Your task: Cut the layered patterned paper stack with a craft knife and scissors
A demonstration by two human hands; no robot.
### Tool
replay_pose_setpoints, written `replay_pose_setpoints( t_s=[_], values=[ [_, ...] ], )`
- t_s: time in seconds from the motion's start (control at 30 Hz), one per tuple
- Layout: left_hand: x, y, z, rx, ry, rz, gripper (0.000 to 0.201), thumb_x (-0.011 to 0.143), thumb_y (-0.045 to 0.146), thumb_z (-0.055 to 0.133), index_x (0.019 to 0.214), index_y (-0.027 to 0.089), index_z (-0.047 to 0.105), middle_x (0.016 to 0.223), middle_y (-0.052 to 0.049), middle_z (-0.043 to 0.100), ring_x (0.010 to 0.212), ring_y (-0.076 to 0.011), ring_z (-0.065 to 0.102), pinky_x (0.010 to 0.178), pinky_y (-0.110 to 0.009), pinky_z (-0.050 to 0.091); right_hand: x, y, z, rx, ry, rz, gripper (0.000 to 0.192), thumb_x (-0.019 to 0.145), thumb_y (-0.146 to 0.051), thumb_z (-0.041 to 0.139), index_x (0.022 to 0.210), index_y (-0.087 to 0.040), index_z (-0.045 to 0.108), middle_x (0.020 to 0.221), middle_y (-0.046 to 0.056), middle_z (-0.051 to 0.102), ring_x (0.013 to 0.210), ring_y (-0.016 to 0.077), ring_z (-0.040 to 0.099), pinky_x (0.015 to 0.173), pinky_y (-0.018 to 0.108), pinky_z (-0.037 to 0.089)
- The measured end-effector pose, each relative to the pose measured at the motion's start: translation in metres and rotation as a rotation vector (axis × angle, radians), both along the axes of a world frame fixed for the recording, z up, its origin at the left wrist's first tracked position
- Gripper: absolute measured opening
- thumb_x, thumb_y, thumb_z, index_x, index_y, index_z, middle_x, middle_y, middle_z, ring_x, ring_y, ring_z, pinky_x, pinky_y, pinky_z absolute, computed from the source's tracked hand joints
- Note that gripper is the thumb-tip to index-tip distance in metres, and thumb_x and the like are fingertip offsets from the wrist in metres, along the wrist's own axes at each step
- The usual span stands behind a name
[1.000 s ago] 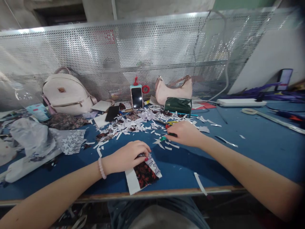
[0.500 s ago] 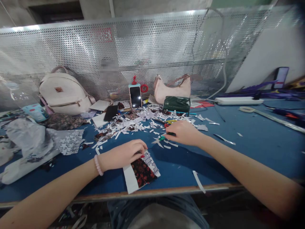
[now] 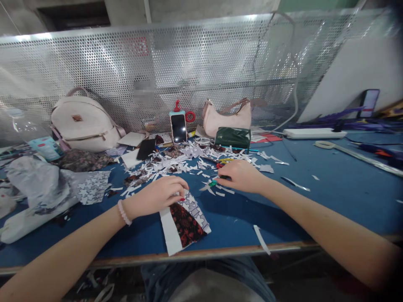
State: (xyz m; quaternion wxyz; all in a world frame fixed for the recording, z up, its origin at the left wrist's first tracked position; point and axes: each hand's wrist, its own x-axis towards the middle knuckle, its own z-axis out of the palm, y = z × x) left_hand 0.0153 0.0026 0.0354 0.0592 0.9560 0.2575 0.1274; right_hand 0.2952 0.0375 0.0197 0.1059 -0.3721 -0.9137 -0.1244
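Near the front edge of the blue table lies a patchwork piece [image 3: 188,224] with a white strip, a dark red-flowered panel and a grey-white star print. My left hand [image 3: 162,193], a beaded bracelet at its wrist, has curled fingers closed on the patch's upper edge. My right hand [image 3: 241,174] is closed around small scissors [image 3: 206,187], whose pale blades stick out to the left with a bit of green at their base. Their handles are mostly hidden by the hand. White cut scraps [image 3: 173,165] are heaped beyond both hands.
Behind the scraps stand a propped phone [image 3: 179,128], a pale backpack [image 3: 85,121], a pink handbag [image 3: 228,117] and a green pouch [image 3: 233,137]. Star-print fabric [image 3: 92,186] lies at left. Tweezers [image 3: 295,184], a power strip [image 3: 315,133] and a tape roll [image 3: 324,144] are at right.
My left hand has shifted slightly left and up along the patch, showing more of its star print. My right hand has barely moved.
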Motion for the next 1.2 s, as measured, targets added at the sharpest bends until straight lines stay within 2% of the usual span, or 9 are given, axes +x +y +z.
replay_pose_setpoints(
  t_s=[0.17,0.37,0.5,0.67,0.73,0.83,0.93,1.1,1.2],
  values=[
    [-0.013,0.013,0.001,0.195,-0.019,0.180,0.014,0.091,0.021,0.045,0.088,0.016,0.057,0.101,-0.006,0.061,0.094,-0.0196,0.058,0.084,-0.035,0.047,0.000,0.000,-0.001,0.002,0.009,0.012,0.040,0.090,-0.041,0.039,0.063,-0.018,0.057,0.058,0.004,0.059,0.057,0.0148,0.052,0.054,0.026,0.024],
    [-0.022,0.025,-0.001,0.276,-0.039,0.319,0.018,0.092,0.020,0.041,0.090,0.015,0.058,0.102,-0.007,0.062,0.094,-0.0203,0.059,0.083,-0.037,0.049,0.000,0.000,-0.002,0.001,0.005,0.020,0.040,0.090,-0.041,0.039,0.063,-0.018,0.057,0.058,0.003,0.058,0.056,0.0143,0.051,0.054,0.026,0.024],
    [-0.021,0.024,-0.002,0.306,-0.008,0.299,0.020,0.089,0.012,0.039,0.095,0.013,0.058,0.107,-0.008,0.062,0.099,-0.0212,0.059,0.087,-0.039,0.049,0.000,0.000,-0.002,0.005,-0.004,0.011,0.039,0.090,-0.041,0.040,0.062,-0.018,0.056,0.058,0.003,0.058,0.057,0.0143,0.052,0.054,0.026,0.024],
    [-0.017,0.020,-0.003,0.328,0.068,0.179,0.044,0.080,0.000,0.040,0.120,0.012,0.051,0.130,-0.011,0.050,0.123,-0.0233,0.043,0.103,-0.045,0.037,-0.002,-0.001,-0.002,-0.002,-0.007,0.017,0.040,0.090,-0.042,0.039,0.063,-0.018,0.056,0.058,0.003,0.058,0.057,0.0141,0.052,0.055,0.026,0.025],
    [-0.015,0.017,-0.003,0.304,0.094,0.160,0.034,0.085,0.007,0.044,0.115,0.013,0.056,0.128,-0.011,0.053,0.120,-0.0240,0.046,0.101,-0.045,0.039,-0.003,-0.001,-0.002,-0.001,-0.007,0.022,0.040,0.090,-0.042,0.039,0.063,-0.018,0.055,0.058,0.002,0.058,0.057,0.0142,0.052,0.056,0.026,0.025],
    [-0.013,0.015,-0.001,0.298,0.113,0.191,0.017,0.088,0.021,0.049,0.093,0.015,0.065,0.121,-0.010,0.058,0.112,-0.0249,0.053,0.095,-0.045,0.043,-0.003,-0.001,-0.003,-0.007,-0.008,0.026,0.040,0.090,-0.043,0.038,0.063,-0.018,0.055,0.057,0.002,0.057,0.057,0.0142,0.052,0.056,0.026,0.025],
    [-0.015,0.016,-0.001,0.303,0.133,0.252,0.019,0.087,0.026,0.053,0.075,0.016,0.065,0.116,-0.008,0.061,0.107,-0.0248,0.055,0.090,-0.043,0.046,-0.003,-0.001,-0.003,-0.019,-0.011,0.026,0.040,0.090,-0.043,0.038,0.064,-0.018,0.056,0.058,0.002,0.057,0.057,0.0143,0.052,0.056,0.026,0.025],
    [-0.020,0.022,-0.003,0.276,0.140,0.348,0.018,0.085,0.016,0.052,0.098,0.018,0.064,0.114,-0.005,0.062,0.103,-0.0217,0.058,0.090,-0.038,0.046,-0.004,-0.001,-0.003,-0.059,-0.010,0.023,0.039,0.090,-0.042,0.039,0.066,-0.018,0.057,0.059,0.002,0.058,0.058,0.0140,0.052,0.056,0.025,0.025],
    [-0.020,0.023,-0.003,0.258,0.179,0.345,0.017,0.086,0.019,0.051,0.096,0.019,0.066,0.113,-0.005,0.062,0.101,-0.0214,0.058,0.089,-0.037,0.046,-0.004,-0.001,-0.003,-0.062,-0.010,0.016,0.038,0.089,-0.042,0.040,0.066,-0.018,0.058,0.060,0.003,0.058,0.058,0.0144,0.053,0.056,0.025,0.025]
  ],
)
